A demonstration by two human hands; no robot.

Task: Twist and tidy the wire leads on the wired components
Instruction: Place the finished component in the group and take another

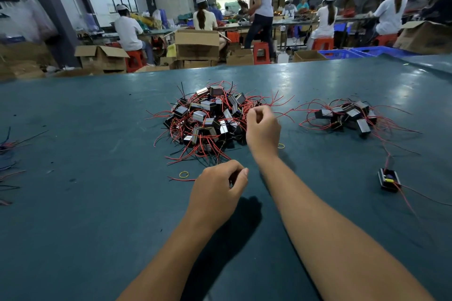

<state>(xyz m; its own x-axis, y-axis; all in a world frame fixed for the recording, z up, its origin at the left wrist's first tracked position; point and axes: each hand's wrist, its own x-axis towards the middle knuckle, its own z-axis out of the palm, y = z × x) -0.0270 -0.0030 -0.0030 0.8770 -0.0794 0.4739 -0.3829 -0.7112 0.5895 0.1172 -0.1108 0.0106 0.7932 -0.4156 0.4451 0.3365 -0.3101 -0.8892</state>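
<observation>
— Where are the wired components?
— A tangled pile sits mid-counter, a smaller cluster to its right.
— And the hands?
— Left hand and right hand both have curled fingers; whether they grasp wires is unclear.

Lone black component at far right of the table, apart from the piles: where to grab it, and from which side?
Grip the lone component by its two long side walls, coming down from above. It lies flat on the table with open space around it. Its red leads trail off toward the near right, so approach from the left, probably with the right hand, to avoid snagging them.
</observation>
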